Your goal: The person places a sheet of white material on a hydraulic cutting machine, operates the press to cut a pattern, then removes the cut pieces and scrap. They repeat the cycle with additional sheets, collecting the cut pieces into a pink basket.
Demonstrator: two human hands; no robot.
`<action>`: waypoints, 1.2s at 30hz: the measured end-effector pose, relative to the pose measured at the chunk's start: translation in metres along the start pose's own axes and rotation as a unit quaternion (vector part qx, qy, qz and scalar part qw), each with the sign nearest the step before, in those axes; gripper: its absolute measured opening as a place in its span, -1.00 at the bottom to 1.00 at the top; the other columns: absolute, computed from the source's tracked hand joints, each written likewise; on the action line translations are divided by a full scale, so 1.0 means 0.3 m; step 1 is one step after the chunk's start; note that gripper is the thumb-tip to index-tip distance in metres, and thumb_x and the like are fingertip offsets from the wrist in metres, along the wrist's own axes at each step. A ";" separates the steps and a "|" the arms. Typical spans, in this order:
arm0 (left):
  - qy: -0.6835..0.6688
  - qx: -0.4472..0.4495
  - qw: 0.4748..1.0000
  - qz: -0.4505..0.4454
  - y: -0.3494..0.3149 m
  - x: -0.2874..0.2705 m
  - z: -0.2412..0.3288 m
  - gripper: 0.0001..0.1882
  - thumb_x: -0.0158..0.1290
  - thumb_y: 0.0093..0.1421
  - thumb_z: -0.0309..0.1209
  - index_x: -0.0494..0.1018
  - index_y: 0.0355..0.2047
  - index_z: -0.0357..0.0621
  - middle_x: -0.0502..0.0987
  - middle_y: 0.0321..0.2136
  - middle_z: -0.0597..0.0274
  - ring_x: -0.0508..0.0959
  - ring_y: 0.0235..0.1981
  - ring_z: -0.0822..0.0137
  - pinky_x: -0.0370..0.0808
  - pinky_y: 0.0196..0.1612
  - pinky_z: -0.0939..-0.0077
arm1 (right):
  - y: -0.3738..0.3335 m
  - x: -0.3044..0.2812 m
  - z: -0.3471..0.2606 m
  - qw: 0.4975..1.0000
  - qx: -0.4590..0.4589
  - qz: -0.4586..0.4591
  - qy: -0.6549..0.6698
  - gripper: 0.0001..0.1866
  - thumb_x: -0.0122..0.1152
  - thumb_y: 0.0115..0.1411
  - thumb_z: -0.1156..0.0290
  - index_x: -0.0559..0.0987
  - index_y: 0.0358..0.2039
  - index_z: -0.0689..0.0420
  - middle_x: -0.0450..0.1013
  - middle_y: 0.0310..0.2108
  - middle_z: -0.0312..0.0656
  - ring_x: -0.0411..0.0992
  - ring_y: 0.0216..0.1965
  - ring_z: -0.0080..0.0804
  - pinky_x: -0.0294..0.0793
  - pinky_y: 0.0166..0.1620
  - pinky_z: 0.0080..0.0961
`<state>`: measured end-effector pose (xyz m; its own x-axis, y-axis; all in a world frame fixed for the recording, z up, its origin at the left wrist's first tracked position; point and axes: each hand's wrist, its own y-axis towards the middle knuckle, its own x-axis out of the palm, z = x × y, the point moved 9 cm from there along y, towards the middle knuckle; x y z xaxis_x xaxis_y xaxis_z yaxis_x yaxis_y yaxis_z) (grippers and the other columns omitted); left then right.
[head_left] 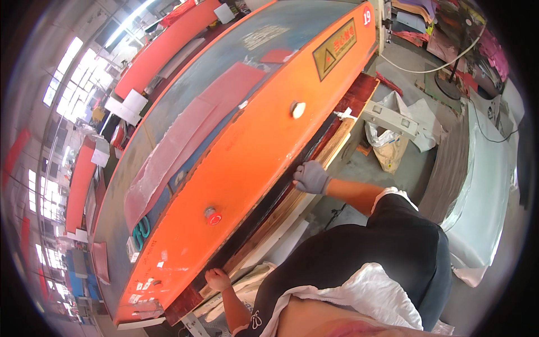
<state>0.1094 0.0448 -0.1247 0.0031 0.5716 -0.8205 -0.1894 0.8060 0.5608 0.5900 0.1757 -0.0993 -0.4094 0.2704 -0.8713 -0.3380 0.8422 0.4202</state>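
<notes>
A large orange press machine runs diagonally in front of me, with a dark strip under its lower edge and a wooden board along the near side. Fingers curled, my bare left hand is closed at the near-left end of that strip. My right hand, in a grey glove, is closed farther along the same edge. What the fingers of either hand hold is hidden. On the machine's front sit a red button and a white knob.
Pink sheets and green-handled scissors lie on the machine's top. To my right stand a tall sheet stack, an open sack and a metal bracket. A pale cable hangs at the upper right.
</notes>
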 end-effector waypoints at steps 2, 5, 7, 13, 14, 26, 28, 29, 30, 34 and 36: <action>0.021 -0.014 1.000 -0.012 0.005 0.013 -0.005 -0.73 -0.15 0.09 -0.37 0.29 -0.68 -0.28 0.33 -0.59 -0.02 0.39 -0.46 -0.06 0.31 -0.41 0.04 | -0.019 0.005 0.014 0.999 0.036 0.037 0.003 -0.72 0.02 0.01 0.13 0.50 -0.61 0.06 0.40 -0.58 -0.17 0.40 -0.49 -0.20 0.36 -0.40 -0.24; 0.025 -0.019 0.999 -0.019 0.004 0.022 -0.016 -0.72 -0.14 0.08 -0.36 0.29 -0.68 -0.29 0.36 -0.57 -0.03 0.40 -0.45 -0.06 0.32 -0.39 0.05 | -0.029 0.012 0.012 1.000 0.009 0.026 0.003 -0.69 -0.01 0.05 0.12 0.50 -0.61 0.07 0.40 -0.54 -0.18 0.40 -0.44 -0.20 0.35 -0.37 -0.25; -0.011 -0.036 0.999 -0.030 0.002 0.033 -0.038 -0.72 -0.12 0.04 -0.35 0.30 -0.68 -0.33 0.37 -0.56 -0.09 0.40 -0.46 -0.10 0.31 -0.37 0.03 | -0.034 0.013 0.013 1.000 -0.001 0.006 0.006 -0.68 -0.03 0.06 0.12 0.51 -0.60 0.08 0.41 -0.52 -0.16 0.40 -0.41 -0.18 0.35 -0.34 -0.24; -0.046 0.000 0.999 -0.024 0.006 0.056 -0.041 -0.71 -0.09 -0.01 -0.34 0.34 -0.68 -0.37 0.39 -0.57 -0.16 0.40 -0.42 -0.14 0.32 -0.30 0.02 | -0.044 0.025 0.034 0.999 0.025 -0.040 0.017 -0.66 -0.06 0.07 0.14 0.54 -0.57 0.12 0.43 -0.47 -0.10 0.41 -0.34 -0.11 0.37 -0.24 -0.23; -0.034 0.009 0.999 -0.024 -0.006 0.055 -0.034 -0.71 -0.09 -0.01 -0.34 0.35 -0.67 -0.37 0.39 -0.57 -0.16 0.40 -0.41 -0.13 0.32 -0.29 0.02 | -0.054 0.023 0.031 0.999 0.026 -0.037 0.021 -0.67 -0.06 0.06 0.14 0.54 -0.57 0.12 0.43 -0.47 -0.09 0.41 -0.35 -0.11 0.37 -0.24 -0.23; -0.014 -0.005 0.999 0.031 -0.521 -0.315 0.148 -0.77 -0.04 -0.03 -0.39 0.30 -0.74 -0.23 0.35 -0.62 0.03 0.38 -0.49 0.00 0.34 -0.41 0.11 | -0.424 -0.182 -0.260 0.987 -0.005 0.136 0.085 -0.50 0.23 -0.11 0.11 0.42 -0.23 0.20 0.40 -0.29 -0.02 0.36 -0.22 -0.09 0.31 -0.16 -0.22; -0.012 0.003 0.999 0.032 -0.616 -0.391 0.182 -0.77 -0.04 -0.04 -0.39 0.28 -0.75 -0.21 0.33 -0.63 0.05 0.36 -0.51 0.00 0.32 -0.45 0.11 | -0.439 -0.180 -0.391 0.983 -0.049 0.153 0.087 -0.17 0.30 -0.21 -0.01 0.28 0.01 0.23 0.30 -0.09 0.01 0.25 -0.04 -0.07 0.21 0.00 -0.25; -0.019 0.001 0.999 0.028 -0.667 -0.426 0.192 -0.77 -0.05 -0.02 -0.40 0.29 -0.74 -0.22 0.33 -0.63 0.04 0.36 -0.51 0.00 0.32 -0.44 0.11 | -0.445 -0.167 -0.414 0.987 -0.013 0.144 0.068 -0.18 0.32 -0.22 -0.01 0.30 -0.01 0.23 0.30 -0.09 0.03 0.26 -0.04 -0.06 0.23 -0.01 -0.25; -0.027 -0.001 0.999 0.022 -0.714 -0.454 0.201 -0.77 -0.06 -0.01 -0.40 0.29 -0.73 -0.22 0.33 -0.63 0.04 0.36 -0.51 0.00 0.32 -0.44 0.11 | -0.454 -0.158 -0.434 0.989 0.013 0.142 0.048 -0.18 0.33 -0.23 -0.01 0.32 -0.02 0.23 0.31 -0.08 0.05 0.27 -0.04 -0.04 0.25 -0.01 -0.26; -0.049 0.007 0.998 0.028 -0.889 -0.561 0.234 -0.79 -0.05 -0.03 -0.44 0.26 -0.75 -0.20 0.30 -0.64 0.06 0.34 -0.54 0.00 0.27 -0.49 0.10 | -0.558 -0.148 -0.421 0.984 0.096 0.109 0.107 -0.23 0.35 -0.27 0.02 0.38 -0.07 0.22 0.36 -0.15 0.04 0.32 -0.10 -0.06 0.31 -0.04 -0.28; -0.054 0.027 0.998 0.029 -0.965 -0.605 0.254 -0.80 -0.05 -0.05 -0.46 0.24 -0.75 -0.18 0.28 -0.65 0.08 0.33 -0.56 0.01 0.24 -0.52 0.10 | -0.635 -0.194 -0.375 0.966 0.121 0.143 0.178 -0.26 0.36 -0.28 0.07 0.40 -0.09 0.22 0.38 -0.22 0.05 0.36 -0.16 -0.06 0.35 -0.09 -0.28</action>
<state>0.2386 -0.2805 -0.1296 0.1003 0.6282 -0.7716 -0.1384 0.7768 0.6144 0.5828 -0.0531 -0.1001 -0.7367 0.3673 -0.5678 0.0233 0.8529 0.5215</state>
